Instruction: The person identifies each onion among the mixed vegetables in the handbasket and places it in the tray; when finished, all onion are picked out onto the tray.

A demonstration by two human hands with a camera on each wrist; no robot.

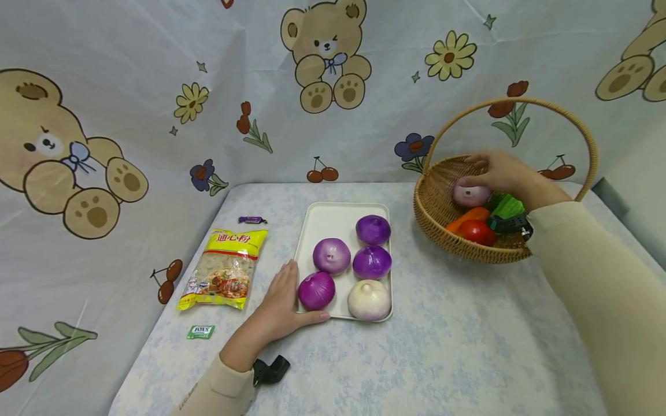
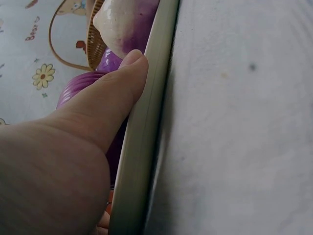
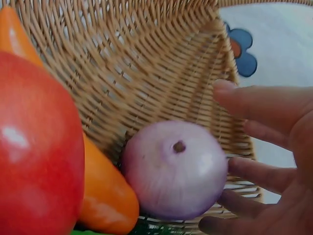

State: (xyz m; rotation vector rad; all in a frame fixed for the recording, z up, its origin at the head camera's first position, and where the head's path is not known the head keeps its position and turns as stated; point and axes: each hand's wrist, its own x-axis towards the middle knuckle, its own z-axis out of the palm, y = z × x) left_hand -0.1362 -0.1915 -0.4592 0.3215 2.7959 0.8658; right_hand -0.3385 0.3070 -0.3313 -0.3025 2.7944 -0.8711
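Pale purple onion (image 3: 174,169) lies in the wicker basket (image 1: 434,211), stem end up, against the orange pepper (image 3: 105,196) beside the red tomato (image 3: 36,147). Right hand (image 1: 502,171) is nearer: its fingers (image 3: 259,105) curve loosely around the onion's right side, touching or just off it, not clamped. Left hand (image 1: 283,303) lies flat on the counter (image 1: 468,346), thumb along the tray (image 1: 333,222) rim, holding nothing.

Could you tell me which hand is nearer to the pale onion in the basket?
The right. The right hand reaches into the basket with its fingers around the pale onion. The left hand rests far off, by the tray.
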